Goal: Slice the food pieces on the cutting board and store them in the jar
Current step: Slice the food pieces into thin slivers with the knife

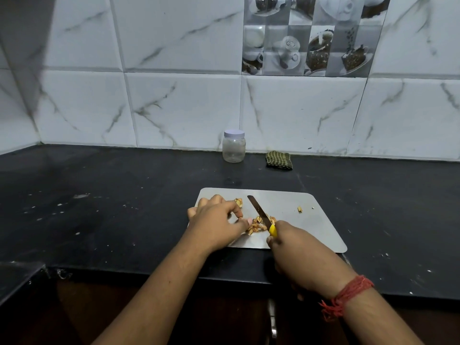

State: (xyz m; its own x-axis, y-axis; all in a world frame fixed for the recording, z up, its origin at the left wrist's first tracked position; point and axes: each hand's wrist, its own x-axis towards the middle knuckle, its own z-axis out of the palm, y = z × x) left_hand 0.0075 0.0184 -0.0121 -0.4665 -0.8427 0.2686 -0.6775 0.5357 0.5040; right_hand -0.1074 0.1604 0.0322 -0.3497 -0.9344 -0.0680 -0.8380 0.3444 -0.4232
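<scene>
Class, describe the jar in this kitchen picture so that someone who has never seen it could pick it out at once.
Start at the black countertop and follow it back to the white tiled wall. There, behind the cutting board, stands the jar. Unlike the striped green cloth beside it, it is clear, upright, with a white lid.

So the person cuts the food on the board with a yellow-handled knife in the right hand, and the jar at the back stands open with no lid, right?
Not quite. The head view shows the jar closed, a white lid on top. The rest holds: the right hand grips the yellow-handled knife over the food on the board.
</scene>
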